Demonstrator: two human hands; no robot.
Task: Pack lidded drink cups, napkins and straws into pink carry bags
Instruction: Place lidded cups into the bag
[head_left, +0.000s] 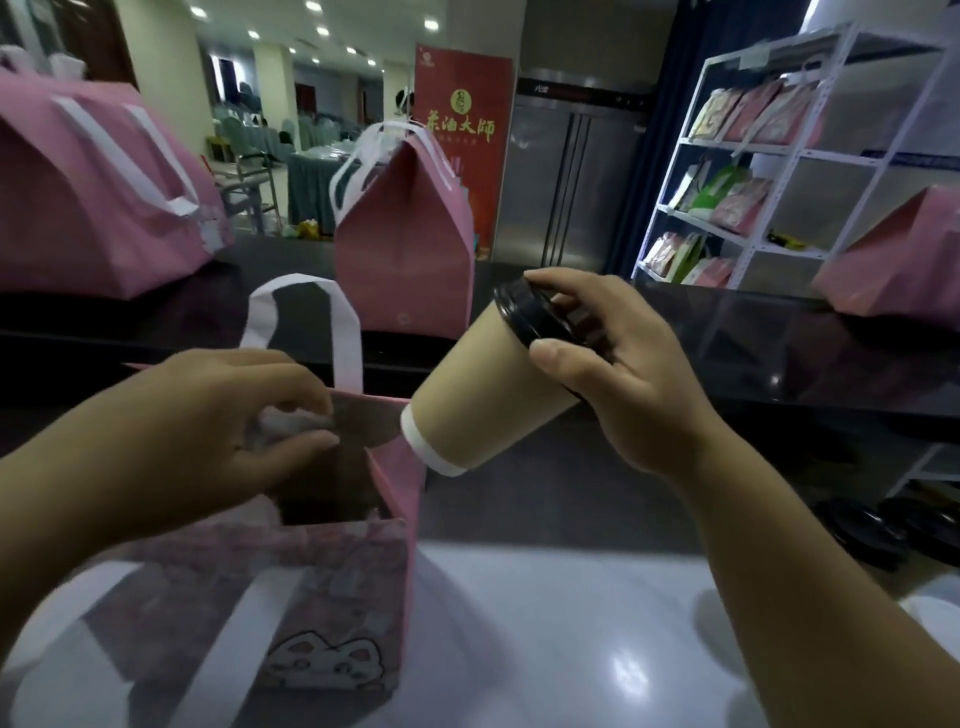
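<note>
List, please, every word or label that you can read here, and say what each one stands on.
"茶油大師": on the red banner.
Smaller line under it on the banner: too blurred to read.
Label strip on the steel refrigerator: too small to read.
Paper cup and cat-print pink carry bag: no words visible.

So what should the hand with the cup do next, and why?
Probably swing the cup left and lower it, base first, into the pink bag. The right hand grips it by the black lid, tilted, just beside the bag's open mouth, and the left hand is holding that mouth open.
</note>
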